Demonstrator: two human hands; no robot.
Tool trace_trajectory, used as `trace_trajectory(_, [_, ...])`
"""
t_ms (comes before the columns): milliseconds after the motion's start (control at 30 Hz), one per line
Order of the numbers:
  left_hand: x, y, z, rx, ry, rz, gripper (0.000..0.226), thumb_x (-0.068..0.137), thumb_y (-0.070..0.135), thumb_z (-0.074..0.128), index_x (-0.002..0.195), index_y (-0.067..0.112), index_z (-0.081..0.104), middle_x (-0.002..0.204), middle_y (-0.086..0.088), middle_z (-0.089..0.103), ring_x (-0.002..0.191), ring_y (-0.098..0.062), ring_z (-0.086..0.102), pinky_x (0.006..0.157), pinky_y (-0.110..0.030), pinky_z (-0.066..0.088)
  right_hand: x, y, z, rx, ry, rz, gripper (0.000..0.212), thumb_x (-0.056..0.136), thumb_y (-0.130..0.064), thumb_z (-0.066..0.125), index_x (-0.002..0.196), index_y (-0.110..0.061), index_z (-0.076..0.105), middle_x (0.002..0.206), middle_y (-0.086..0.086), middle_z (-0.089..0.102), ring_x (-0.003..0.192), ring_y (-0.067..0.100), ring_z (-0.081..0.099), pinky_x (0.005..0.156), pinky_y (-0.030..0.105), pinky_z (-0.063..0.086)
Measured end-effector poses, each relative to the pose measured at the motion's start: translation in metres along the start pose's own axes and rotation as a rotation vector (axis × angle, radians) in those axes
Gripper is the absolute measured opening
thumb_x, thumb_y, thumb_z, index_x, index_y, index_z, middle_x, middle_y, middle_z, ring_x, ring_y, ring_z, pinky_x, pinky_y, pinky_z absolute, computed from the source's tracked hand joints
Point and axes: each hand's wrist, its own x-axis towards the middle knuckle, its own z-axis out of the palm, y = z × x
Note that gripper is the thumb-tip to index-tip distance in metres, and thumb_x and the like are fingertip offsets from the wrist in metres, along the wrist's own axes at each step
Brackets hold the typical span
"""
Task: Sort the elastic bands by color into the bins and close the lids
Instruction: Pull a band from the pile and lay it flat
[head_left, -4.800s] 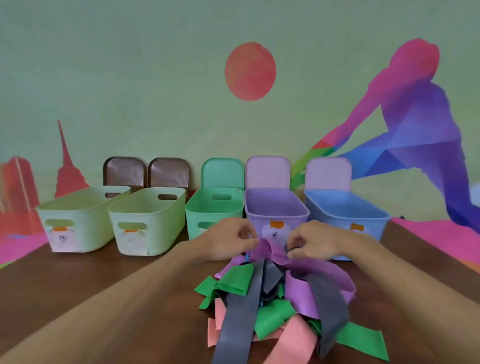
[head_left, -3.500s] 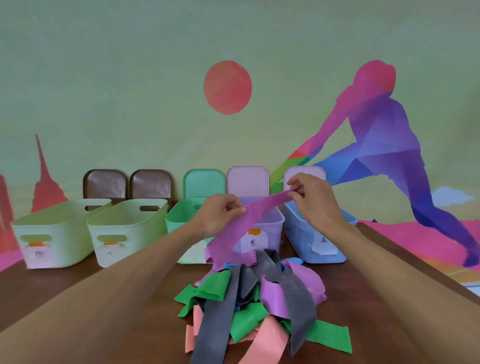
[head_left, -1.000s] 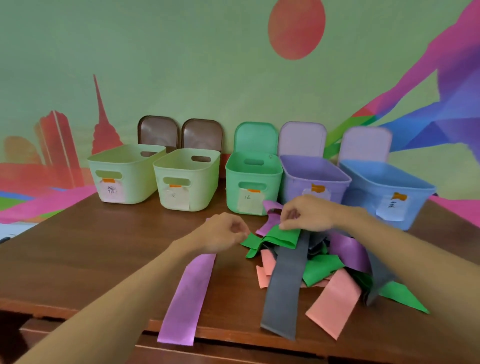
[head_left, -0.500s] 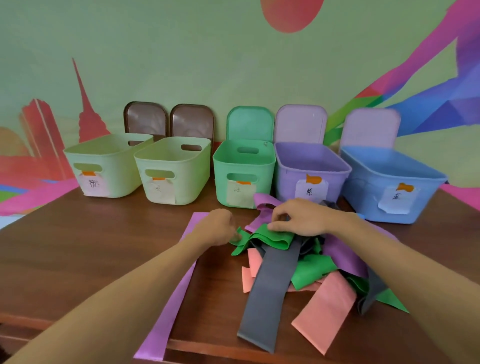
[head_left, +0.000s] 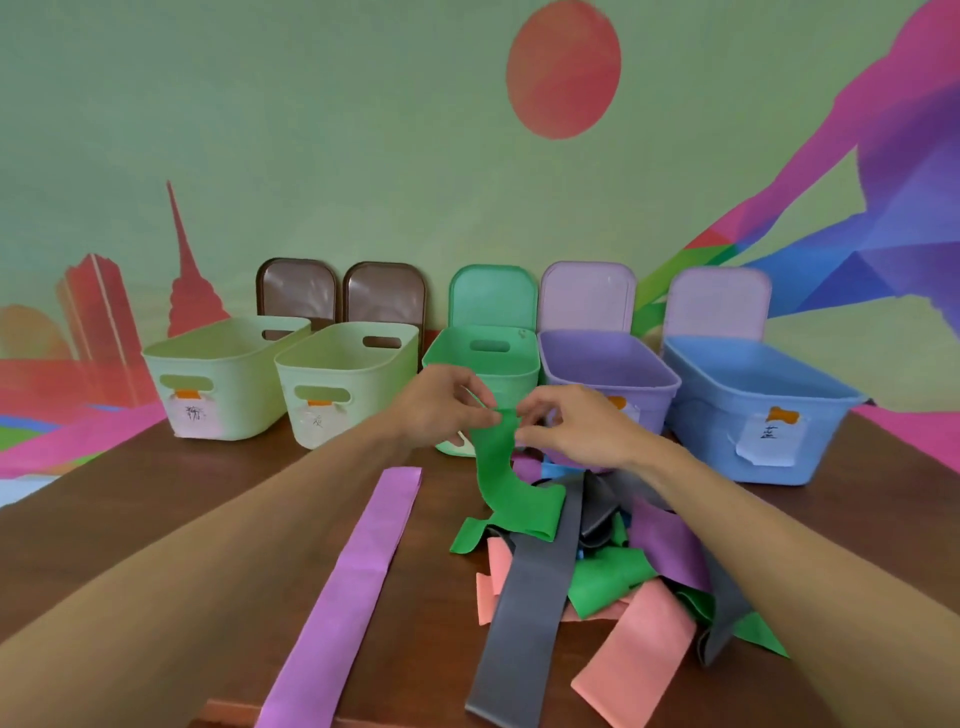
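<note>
green band (head_left: 501, 478), purple bin (head_left: 608, 382), blue bin (head_left: 753, 405)

Green elastic band (head_left: 496, 467) pinched at its top by left grip (head_left: 441, 410) and right grip (head_left: 576, 431), trailing down onto tangled band pile (head_left: 597, 566) below, purple band (head_left: 358, 571) flat lower left, five open bins (head_left: 332, 374) just behind.

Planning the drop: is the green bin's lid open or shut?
Open. The green lid stands upright behind the green bin, whose top is uncovered.
</note>
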Motion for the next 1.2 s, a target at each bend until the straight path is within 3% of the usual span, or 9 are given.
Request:
trace_trajectory(100, [-0.001, 0.014, -0.003, -0.143, 0.082, 0.012, 0.015, 0.081, 0.012, 0.073, 0.091, 0.006, 0.064, 0.075, -0.007, 0.059, 0.061, -0.014, 0.055, 0.049, -0.016, 0.050, 0.000, -0.012, 0.002, 0.124, 0.061, 0.004, 0.012, 0.086, -0.028, 0.068, 0.083, -0.018, 0.062, 0.080, -0.009, 0.061, 0.073, 0.003, 0.052, 0.073, 0.022, 0.038])
trace_trajectory(167, [-0.003, 0.017, -0.005, -0.235, 0.120, -0.002, 0.014, 0.081, 0.013, 0.074, 0.090, 0.008, 0.064, 0.076, -0.008, 0.058, 0.063, -0.015, 0.056, 0.049, -0.016, 0.049, -0.001, -0.017, 0.000, 0.220, 0.111, 0.022, 0.020, 0.086, -0.024, 0.070, 0.070, -0.018, 0.057, 0.068, -0.008, 0.055, 0.065, 0.002, 0.050, 0.068, 0.021, 0.039])
trace_trajectory(300, [-0.004, 0.018, 0.001, -0.440, 0.197, -0.057, 0.016, 0.084, 0.019, 0.071, 0.093, 0.011, 0.061, 0.082, -0.004, 0.063, 0.064, -0.012, 0.058, 0.057, -0.022, 0.048, 0.000, -0.017, -0.007, 0.355, 0.156, 0.090, 0.020, 0.080, -0.023, 0.075, 0.095, -0.013, 0.068, 0.090, 0.000, 0.067, 0.085, 0.012, 0.062, 0.083, 0.028, 0.048])
trace_trajectory(400, [-0.003, 0.017, 0.009, -0.611, 0.230, -0.117, 0.036, 0.091, 0.038, 0.059, 0.108, 0.007, 0.059, 0.098, -0.007, 0.063, 0.078, -0.014, 0.059, 0.066, -0.025, 0.048, -0.001, -0.019, -0.012, 0.441, 0.236, 0.133, 0.026, 0.079, -0.020, 0.076, 0.102, -0.011, 0.066, 0.089, 0.000, 0.065, 0.079, 0.008, 0.059, 0.075, 0.019, 0.045])
trace_trajectory(567, [-0.011, 0.006, 0.023, -0.505, 0.015, -0.162, 0.055, 0.085, 0.051, 0.059, 0.114, 0.003, 0.053, 0.101, -0.004, 0.057, 0.093, -0.016, 0.057, 0.083, -0.032, 0.047, 0.000, -0.019, -0.024, 0.574, 0.370, 0.157, 0.027, 0.080, -0.016, 0.075, 0.102, -0.002, 0.070, 0.082, 0.001, 0.068, 0.052, -0.008, 0.055, 0.052, 0.010, 0.042])
trace_trajectory(700, [-0.020, 0.003, 0.035, -0.355, -0.178, -0.117, 0.047, 0.079, 0.034, 0.071, 0.116, 0.009, 0.060, 0.113, -0.004, 0.068, 0.107, -0.021, 0.062, 0.099, -0.038, 0.046, -0.006, -0.030, -0.038, 0.655, 0.433, 0.159, 0.018, 0.082, -0.010, 0.073, 0.096, 0.000, 0.068, 0.078, 0.006, 0.068, 0.055, 0.009, 0.056, 0.049, 0.022, 0.045])
trace_trajectory(800, [-0.025, 0.012, 0.036, -0.297, -0.156, -0.053, 0.028, 0.089, 0.017, 0.063, 0.115, 0.007, 0.065, 0.113, -0.005, 0.070, 0.104, -0.019, 0.067, 0.091, -0.030, 0.051, -0.010, -0.040, -0.049, 0.716, 0.483, 0.168, 0.022, 0.084, -0.012, 0.071, 0.101, 0.000, 0.068, 0.084, 0.011, 0.069, 0.061, 0.016, 0.057, 0.047, 0.020, 0.048])
trace_trajectory(1033, [-0.044, 0.011, 0.020, -0.341, 0.090, -0.077, 0.013, 0.095, 0.018, 0.055, 0.099, 0.011, 0.065, 0.095, -0.002, 0.070, 0.078, -0.008, 0.066, 0.060, -0.013, 0.050, -0.015, -0.062, -0.058, 0.848, 0.490, 0.172, 0.015, 0.087, -0.007, 0.066, 0.101, -0.001, 0.066, 0.078, 0.003, 0.065, 0.055, 0.009, 0.062, 0.052, 0.020, 0.052])
trace_trajectory(1200, [-0.059, -0.001, -0.015, -0.220, 0.163, -0.069, 0.015, 0.093, 0.025, 0.058, 0.087, 0.012, 0.063, 0.093, -0.009, 0.069, 0.084, -0.021, 0.065, 0.073, -0.026, 0.051, -0.007, -0.076, -0.045, 0.871, 0.496, 0.165, 0.014, 0.087, 0.000, 0.063, 0.101, 0.000, 0.063, 0.079, 0.008, 0.067, 0.050, 0.009, 0.064, 0.050, 0.019, 0.053])
